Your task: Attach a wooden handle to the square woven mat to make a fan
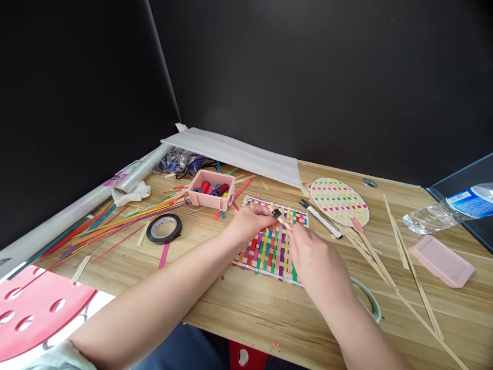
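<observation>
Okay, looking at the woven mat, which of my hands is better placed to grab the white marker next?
Probably the right hand: it sits nearer the white marker, which lies just right of the woven mat. The left hand pinches a small strip over the mat.

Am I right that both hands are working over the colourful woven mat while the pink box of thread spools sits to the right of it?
Not quite. In the head view the pink box of spools sits to the left of the woven mat, not the right. The left hand and right hand are indeed over the mat.
</observation>
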Action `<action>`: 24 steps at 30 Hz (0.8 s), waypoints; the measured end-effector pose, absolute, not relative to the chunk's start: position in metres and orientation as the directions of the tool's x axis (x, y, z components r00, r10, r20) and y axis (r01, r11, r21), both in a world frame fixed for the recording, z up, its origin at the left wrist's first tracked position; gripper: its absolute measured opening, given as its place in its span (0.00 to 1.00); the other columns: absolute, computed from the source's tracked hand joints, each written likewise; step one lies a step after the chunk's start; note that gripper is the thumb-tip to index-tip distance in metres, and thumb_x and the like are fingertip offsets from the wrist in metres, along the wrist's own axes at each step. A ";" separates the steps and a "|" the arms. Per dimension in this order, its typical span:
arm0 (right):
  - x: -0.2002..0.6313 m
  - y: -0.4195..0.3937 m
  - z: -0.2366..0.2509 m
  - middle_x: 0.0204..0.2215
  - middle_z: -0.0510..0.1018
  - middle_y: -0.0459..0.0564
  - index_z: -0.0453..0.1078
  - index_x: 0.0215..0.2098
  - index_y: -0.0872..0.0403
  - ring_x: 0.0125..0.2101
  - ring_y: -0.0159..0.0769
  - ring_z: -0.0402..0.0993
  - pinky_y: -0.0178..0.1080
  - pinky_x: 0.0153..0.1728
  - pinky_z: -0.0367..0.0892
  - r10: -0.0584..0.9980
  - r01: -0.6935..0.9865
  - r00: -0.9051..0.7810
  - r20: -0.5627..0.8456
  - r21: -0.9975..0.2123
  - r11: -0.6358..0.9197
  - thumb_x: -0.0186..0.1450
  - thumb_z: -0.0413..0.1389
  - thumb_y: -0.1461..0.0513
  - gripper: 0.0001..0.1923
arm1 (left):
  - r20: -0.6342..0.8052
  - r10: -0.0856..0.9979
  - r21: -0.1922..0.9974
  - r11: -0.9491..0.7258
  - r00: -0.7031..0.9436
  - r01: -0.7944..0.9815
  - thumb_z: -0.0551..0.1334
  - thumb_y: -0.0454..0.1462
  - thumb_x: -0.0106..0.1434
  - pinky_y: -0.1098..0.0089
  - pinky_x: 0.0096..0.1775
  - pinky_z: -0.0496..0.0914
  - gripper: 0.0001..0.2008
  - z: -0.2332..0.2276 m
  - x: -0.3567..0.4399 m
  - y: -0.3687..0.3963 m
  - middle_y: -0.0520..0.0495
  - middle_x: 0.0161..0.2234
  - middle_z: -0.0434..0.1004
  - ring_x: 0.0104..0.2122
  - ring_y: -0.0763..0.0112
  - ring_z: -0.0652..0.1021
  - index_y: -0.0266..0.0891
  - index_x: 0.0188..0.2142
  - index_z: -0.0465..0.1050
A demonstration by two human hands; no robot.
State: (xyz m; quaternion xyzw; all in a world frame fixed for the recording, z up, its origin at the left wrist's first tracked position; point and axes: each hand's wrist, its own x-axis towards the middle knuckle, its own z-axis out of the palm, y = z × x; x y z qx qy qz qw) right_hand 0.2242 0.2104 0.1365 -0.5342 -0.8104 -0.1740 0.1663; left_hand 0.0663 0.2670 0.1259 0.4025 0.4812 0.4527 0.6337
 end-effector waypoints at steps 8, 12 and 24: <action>0.221 0.203 0.147 0.21 0.70 0.44 0.62 0.29 0.53 0.19 0.32 0.67 0.37 0.22 0.48 0.808 0.925 -0.356 0.470 0.052 0.377 0.70 0.48 0.64 0.10 | -0.269 0.946 0.900 0.315 0.183 -0.302 0.72 0.33 0.39 0.75 0.26 0.64 0.08 0.138 0.061 0.265 0.53 0.17 0.73 0.20 0.79 0.71 0.35 0.18 0.75; 0.222 0.203 0.147 0.21 0.70 0.44 0.62 0.29 0.53 0.19 0.32 0.67 0.37 0.22 0.49 0.798 0.917 -0.361 0.482 0.029 0.397 0.70 0.48 0.65 0.10 | -0.221 0.960 0.925 0.263 0.173 -0.276 0.71 0.33 0.40 0.76 0.29 0.66 0.07 0.137 0.060 0.266 0.53 0.19 0.75 0.22 0.80 0.72 0.35 0.19 0.75; 0.220 0.204 0.148 0.21 0.68 0.44 0.62 0.29 0.53 0.20 0.31 0.62 0.36 0.24 0.52 0.796 0.853 -0.344 0.498 -0.188 0.486 0.70 0.47 0.64 0.12 | -0.146 0.981 0.953 0.174 0.127 -0.249 0.64 0.35 0.43 0.76 0.24 0.57 0.10 0.143 0.064 0.258 0.57 0.15 0.65 0.18 0.81 0.64 0.38 0.16 0.61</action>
